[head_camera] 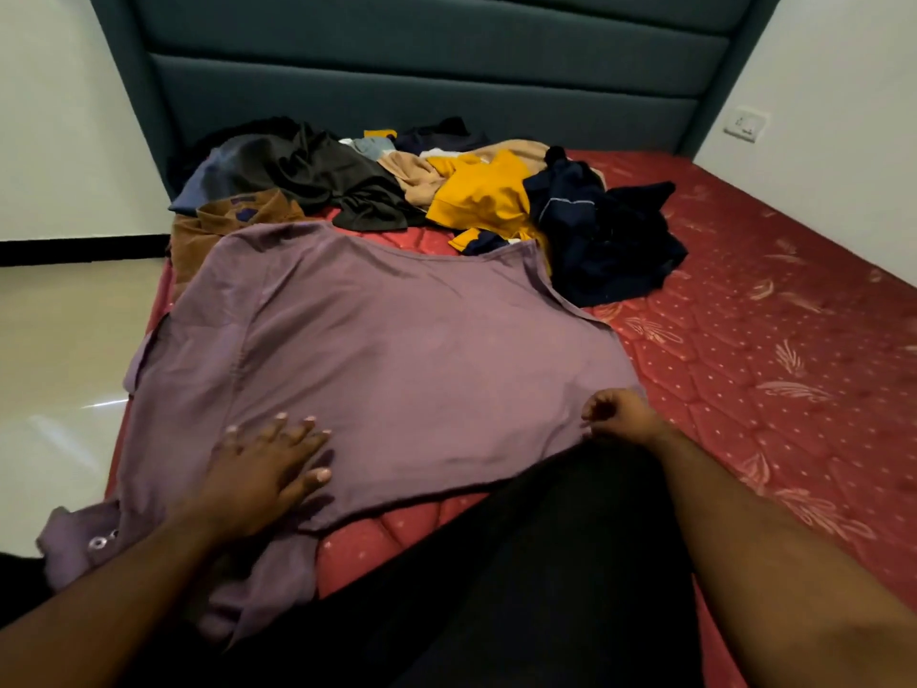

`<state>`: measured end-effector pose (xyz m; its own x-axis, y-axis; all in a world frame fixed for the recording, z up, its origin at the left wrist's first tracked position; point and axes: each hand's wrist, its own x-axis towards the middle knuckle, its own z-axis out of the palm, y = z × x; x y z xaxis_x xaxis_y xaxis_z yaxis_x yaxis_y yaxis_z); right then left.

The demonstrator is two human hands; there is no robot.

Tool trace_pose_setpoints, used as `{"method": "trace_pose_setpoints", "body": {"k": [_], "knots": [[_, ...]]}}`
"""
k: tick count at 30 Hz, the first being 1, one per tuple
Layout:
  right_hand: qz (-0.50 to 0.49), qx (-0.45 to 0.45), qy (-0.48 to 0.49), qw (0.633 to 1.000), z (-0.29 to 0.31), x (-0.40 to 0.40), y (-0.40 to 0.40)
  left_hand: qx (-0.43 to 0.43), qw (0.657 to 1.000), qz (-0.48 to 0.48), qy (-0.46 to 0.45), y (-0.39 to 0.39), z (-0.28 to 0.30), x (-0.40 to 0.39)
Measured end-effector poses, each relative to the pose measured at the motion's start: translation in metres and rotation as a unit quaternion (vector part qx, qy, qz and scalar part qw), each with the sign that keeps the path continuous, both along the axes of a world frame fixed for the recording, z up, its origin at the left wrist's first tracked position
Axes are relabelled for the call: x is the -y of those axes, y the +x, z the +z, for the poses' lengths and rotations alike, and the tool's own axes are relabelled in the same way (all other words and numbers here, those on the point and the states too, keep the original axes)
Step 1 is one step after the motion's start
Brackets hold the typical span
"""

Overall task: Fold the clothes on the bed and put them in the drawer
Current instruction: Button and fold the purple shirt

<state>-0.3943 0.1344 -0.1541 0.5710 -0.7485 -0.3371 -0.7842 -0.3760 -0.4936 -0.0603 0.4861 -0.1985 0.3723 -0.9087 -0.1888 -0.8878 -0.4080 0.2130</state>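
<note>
The purple shirt (397, 350) lies spread on the bed (774, 340), the left hand (268, 469) pressing it flat with straight fingers, the right hand (620, 414) pinching its edge, so a hard pull could wrinkle it again.

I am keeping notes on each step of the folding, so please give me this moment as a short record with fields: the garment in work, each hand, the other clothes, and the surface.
garment in work: purple shirt, spread flat on the bed, not yet folded
left hand: left hand presses flat on the shirt, fingers straight
right hand: right hand pinches the shirt's right edge
other clothes: unfolded pile near the headboard
surface: red mattress
drawer: not in view
</note>
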Motion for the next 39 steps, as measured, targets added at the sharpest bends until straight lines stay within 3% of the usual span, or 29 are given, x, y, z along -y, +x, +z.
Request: {"method": "trace_pose_setpoints", "body": {"k": [2,5,8,12,15,19,21,24,27,30,33,35,39], "knots": [[-0.007,0.003,-0.037,0.999,-0.007,-0.011,-0.030,-0.040,0.994,-0.086,0.052,-0.017,0.000,0.013],[-0.003,0.008,-0.086,0.996,-0.023,-0.027,-0.064,0.010,0.987,-0.128,0.100,-0.036,-0.027,0.008],[0.016,-0.015,-0.125,0.992,-0.025,-0.034,-0.071,0.017,0.995,-0.100,0.019,-0.037,-0.042,-0.008],[0.020,-0.084,-0.165,0.983,-0.013,-0.031,-0.068,-0.074,0.997,-0.024,-0.008,-0.032,-0.030,-0.001],[0.085,-0.121,-0.150,0.978,-0.011,-0.033,-0.067,-0.085,0.996,0.006,0.004,-0.031,-0.017,0.010],[0.091,-0.177,-0.207,0.958,-0.012,-0.030,-0.061,-0.086,0.991,0.052,-0.093,-0.030,-0.005,0.019],[0.066,-0.152,-0.201,0.965,-0.014,-0.027,-0.059,-0.081,0.988,0.053,-0.123,-0.033,0.002,0.021],[0.022,-0.036,-0.183,0.982,-0.013,-0.022,-0.055,-0.073,0.986,0.060,-0.135,-0.031,0.012,0.022],[-0.008,0.035,-0.208,0.977,-0.006,-0.007,-0.053,-0.044,0.998,0.026,-0.030,-0.025,0.019,0.028],[0.069,-0.074,-0.175,0.979,0.008,0.014,-0.052,-0.013,0.992,-0.042,0.121,-0.019,0.042,0.049],[0.111,-0.128,0.024,0.985,0.026,0.031,-0.062,-0.122,0.970,-0.075,0.197,-0.006,0.058,0.069],[0.110,-0.120,0.064,0.985,0.035,0.043,-0.064,-0.186,0.960,-0.069,0.198,0.003,0.061,0.075],[0.068,0.031,-0.062,0.995,0.031,0.069,-0.044,-0.230,0.969,-0.024,0.081,0.030,0.064,0.093]]}}
